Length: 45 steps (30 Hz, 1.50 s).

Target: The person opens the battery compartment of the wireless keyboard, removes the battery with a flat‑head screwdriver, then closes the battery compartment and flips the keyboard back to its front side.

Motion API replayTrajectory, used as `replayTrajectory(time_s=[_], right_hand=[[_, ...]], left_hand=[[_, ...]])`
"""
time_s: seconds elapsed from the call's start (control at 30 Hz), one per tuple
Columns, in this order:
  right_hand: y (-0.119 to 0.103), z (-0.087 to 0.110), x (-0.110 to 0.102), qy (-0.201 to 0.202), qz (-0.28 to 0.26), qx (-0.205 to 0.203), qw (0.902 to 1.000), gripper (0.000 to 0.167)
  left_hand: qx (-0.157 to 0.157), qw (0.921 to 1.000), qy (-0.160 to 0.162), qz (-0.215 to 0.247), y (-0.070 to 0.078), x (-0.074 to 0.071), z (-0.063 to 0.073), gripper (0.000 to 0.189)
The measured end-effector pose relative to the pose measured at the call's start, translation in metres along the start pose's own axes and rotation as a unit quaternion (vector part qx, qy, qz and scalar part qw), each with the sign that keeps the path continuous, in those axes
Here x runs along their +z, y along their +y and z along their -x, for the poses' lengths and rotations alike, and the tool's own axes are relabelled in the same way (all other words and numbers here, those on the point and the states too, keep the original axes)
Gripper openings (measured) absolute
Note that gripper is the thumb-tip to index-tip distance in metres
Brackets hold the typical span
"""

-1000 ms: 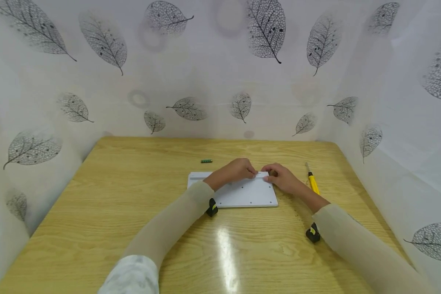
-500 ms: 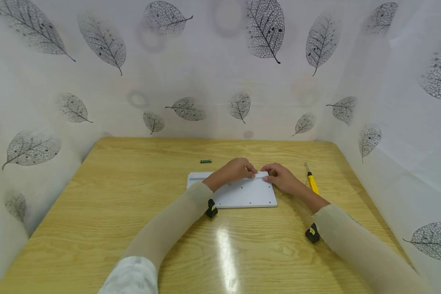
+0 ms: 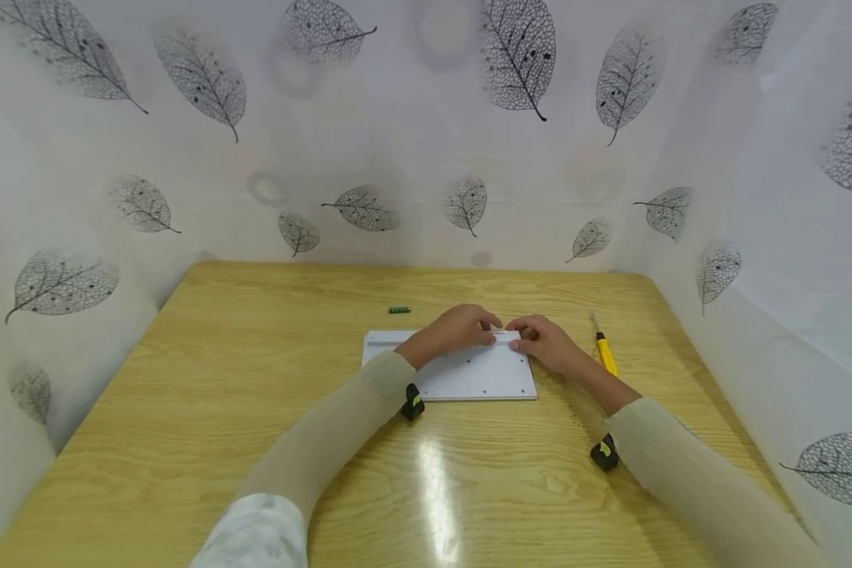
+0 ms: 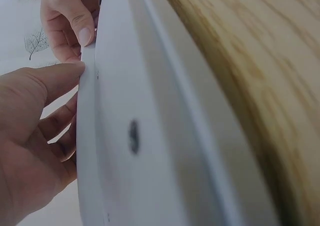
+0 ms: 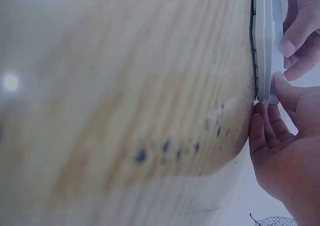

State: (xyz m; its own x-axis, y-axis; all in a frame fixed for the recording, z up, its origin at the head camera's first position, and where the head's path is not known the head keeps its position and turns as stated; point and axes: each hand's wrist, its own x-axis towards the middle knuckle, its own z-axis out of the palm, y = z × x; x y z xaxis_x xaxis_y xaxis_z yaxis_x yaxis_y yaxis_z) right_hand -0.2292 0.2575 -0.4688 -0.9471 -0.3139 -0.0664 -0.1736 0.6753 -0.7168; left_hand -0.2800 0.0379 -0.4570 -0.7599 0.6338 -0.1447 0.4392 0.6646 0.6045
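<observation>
A white keyboard lies face down on the table, its dotted back up; a row of key edges shows along its underside in the right wrist view. At the raised ridge along the far edge, my left hand pinches the keyboard, with the thumb on the back and the fingers behind the edge. My right hand grips the far right corner, thumb on top and fingers curled underneath. In the left wrist view both thumbs meet the ridge close together.
A green battery lies on the wooden table beyond the keyboard. To the right of my right hand is a yellow-handled screwdriver. Leaf-patterned curtains stand behind the table and at both sides.
The fingers of my left hand have straightened a little toward the right hand. The right hand and the keyboard hold still; the head view has shifted slightly.
</observation>
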Motion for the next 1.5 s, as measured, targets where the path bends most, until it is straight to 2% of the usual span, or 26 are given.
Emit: replayTrajectory(time_s=[0.4,0.6,0.87,0.97,1.13,1.37,1.43,1.5], right_hand=[[0.0,0.02,-0.001,0.025,-0.003,0.034,0.9991,0.039],[0.0,0.041,0.0,0.016,-0.076,0.059,0.9952,0.041],[-0.003,0.065,0.003,0.013,-0.163,0.112,0.9802,0.044],[-0.007,0.07,0.005,0.012,-0.172,0.121,0.9776,0.043],[-0.012,0.078,0.007,0.012,-0.184,0.135,0.9734,0.042],[-0.01,0.084,0.006,0.015,-0.143,0.141,0.9795,0.043],[-0.01,0.086,0.006,0.004,-0.172,0.14,0.9751,0.045],[-0.01,0.088,0.006,-0.007,-0.218,0.137,0.9662,0.046]], left_hand=[[0.022,0.9987,0.019,-0.042,0.01,0.01,-0.007,0.035],[0.014,0.9979,0.02,-0.059,0.017,0.013,-0.012,0.037],[0.027,0.9956,0.027,-0.085,0.025,0.019,-0.018,0.038],[0.027,0.9954,0.03,-0.087,0.026,0.019,-0.019,0.036],[0.044,0.9949,0.034,-0.085,0.027,0.019,-0.02,0.034],[0.061,0.9949,0.036,-0.072,0.027,0.017,-0.02,0.034],[0.065,0.9949,0.04,-0.065,0.027,0.016,-0.021,0.034],[0.067,0.995,0.045,-0.059,0.027,0.014,-0.022,0.034]])
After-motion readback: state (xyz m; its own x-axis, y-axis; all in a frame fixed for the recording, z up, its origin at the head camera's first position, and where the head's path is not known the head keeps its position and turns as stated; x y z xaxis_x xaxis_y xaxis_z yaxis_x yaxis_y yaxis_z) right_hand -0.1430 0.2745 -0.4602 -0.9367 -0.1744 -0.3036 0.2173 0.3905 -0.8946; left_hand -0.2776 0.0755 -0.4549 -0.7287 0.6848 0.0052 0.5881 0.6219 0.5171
